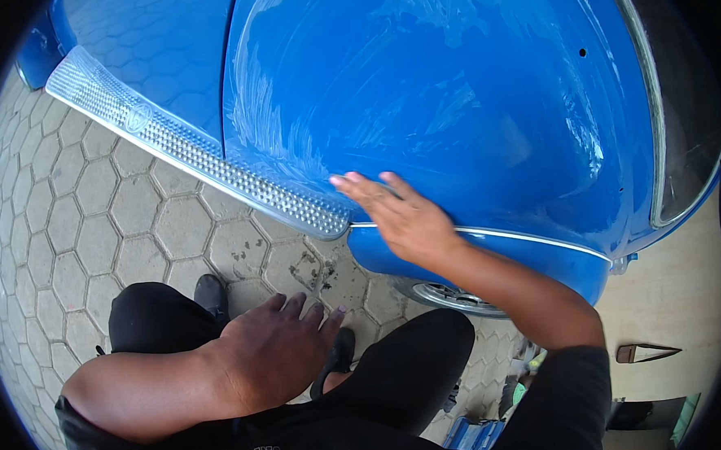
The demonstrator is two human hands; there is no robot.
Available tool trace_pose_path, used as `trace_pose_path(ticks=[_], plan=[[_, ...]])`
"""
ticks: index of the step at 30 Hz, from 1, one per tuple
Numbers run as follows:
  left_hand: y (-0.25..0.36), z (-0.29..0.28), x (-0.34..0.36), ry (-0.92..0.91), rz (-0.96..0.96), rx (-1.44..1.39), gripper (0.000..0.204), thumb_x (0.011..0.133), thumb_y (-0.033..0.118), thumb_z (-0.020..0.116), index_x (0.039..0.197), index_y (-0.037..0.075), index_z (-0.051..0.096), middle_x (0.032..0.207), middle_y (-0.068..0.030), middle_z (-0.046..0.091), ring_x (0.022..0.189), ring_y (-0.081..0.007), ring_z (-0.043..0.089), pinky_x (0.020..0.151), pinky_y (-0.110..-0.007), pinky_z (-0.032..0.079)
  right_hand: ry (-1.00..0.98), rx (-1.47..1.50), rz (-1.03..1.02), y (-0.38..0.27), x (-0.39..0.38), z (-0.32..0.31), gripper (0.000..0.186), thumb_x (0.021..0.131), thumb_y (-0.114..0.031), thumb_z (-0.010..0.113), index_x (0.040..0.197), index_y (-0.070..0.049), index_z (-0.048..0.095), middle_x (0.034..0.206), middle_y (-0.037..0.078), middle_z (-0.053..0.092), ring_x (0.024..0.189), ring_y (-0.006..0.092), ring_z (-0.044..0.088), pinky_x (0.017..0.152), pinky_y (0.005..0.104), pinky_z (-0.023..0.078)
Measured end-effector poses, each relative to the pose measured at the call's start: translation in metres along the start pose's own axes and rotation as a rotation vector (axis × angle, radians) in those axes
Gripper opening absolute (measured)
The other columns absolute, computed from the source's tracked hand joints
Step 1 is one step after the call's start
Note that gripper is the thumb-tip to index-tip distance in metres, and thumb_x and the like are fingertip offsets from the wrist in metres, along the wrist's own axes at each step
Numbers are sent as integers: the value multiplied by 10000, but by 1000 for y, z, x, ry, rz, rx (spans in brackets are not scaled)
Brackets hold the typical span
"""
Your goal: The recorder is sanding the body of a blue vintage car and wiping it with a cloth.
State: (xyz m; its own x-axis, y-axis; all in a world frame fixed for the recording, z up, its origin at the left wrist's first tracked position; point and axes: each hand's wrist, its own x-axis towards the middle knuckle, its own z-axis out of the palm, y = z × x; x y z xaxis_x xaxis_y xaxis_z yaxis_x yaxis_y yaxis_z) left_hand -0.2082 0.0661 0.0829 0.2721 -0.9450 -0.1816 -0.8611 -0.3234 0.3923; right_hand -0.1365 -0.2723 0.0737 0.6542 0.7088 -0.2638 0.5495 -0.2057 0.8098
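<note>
A glossy blue car body panel (486,129) fills the upper right, curved and streaked with whitish smears. My right hand (405,218) lies on its lower part, fingers stretched out and slightly blurred. Nothing held shows in it, though its palm side is hidden. Close below runs a thin white trim strip (533,244) along the top of the blue fender (575,275). Over my lap hangs my left hand (273,348), back up, fingers stretched and a little apart. It touches no part of the car and no object shows in it.
A silver studded running board (202,160) runs along the car's lower edge. Under the fender sits a wheel (454,296). Hexagonal paving (75,224) covers the ground, with dark stains near my shoes. A brown strapped item (628,353) and a blue object (473,433) lie at the lower right.
</note>
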Motion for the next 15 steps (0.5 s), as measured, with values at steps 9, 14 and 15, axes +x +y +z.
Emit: trace_pose_path(ticks=[9,14,15], plan=[[-8,-4,0,-52,-35,-93,815,1210,397,706,1837,-51,440,1674,-260,694,1606,-452,659,1340,-535,516,48,32,90,16,-29,-5,756,1140,-152,583,1891,-104,505,2078,-34,225,1911,205,199,1551,612,42],[-23,-9,5,20,-58,-138,801,1217,403,702,1839,-32,446,1683,-250,697,1599,-431,672,1340,-535,524,345,321,291,48,-110,-14,633,1086,-110,788,1716,-155,748,1858,3,625,1664,221,605,1466,517,340],[-26,-10,7,34,-60,-127,796,1218,401,701,1838,-29,447,1671,-253,705,1585,-431,681,1331,-540,533,388,306,360,49,-116,-17,609,1072,-116,823,1677,-167,779,1740,-13,687,1563,203,646,1383,490,392]])
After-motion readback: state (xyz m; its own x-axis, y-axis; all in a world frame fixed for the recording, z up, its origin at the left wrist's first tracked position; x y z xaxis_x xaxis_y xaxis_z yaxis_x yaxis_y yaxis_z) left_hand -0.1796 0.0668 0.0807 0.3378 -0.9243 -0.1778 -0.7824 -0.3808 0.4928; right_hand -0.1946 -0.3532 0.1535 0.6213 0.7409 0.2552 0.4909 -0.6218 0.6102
